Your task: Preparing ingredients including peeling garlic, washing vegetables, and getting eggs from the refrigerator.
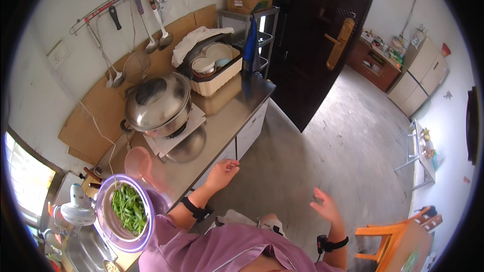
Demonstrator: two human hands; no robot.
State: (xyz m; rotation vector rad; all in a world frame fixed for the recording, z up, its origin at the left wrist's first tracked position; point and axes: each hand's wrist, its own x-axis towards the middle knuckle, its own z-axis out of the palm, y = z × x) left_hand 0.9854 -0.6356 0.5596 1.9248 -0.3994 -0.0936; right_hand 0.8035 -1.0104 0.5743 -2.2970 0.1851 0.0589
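My left hand [223, 174] is raised beside the front edge of the steel counter [227, 115], fingers loosely curled, with nothing seen in it. Over the floor to the right, my right hand [326, 206] is empty, thumb and fingers apart. Nearest to my left arm are a purple-rimmed basin [152, 211] with cut green vegetables [128, 207] in an inner colander, and a translucent pink plastic ladle or scoop [138, 162]. Farther along the counter a large lidded steel pot [159, 105] stands on a cooker over a white sheet.
A dish tub [217, 81] holds bowls behind the pot. Ladles and a wire skimmer [137, 67] hang on the wall. At lower left are a sink [89, 251] and small fan [77, 207]. A dark door [314, 45] stands open; an orange wooden chair [385, 234] is at right.
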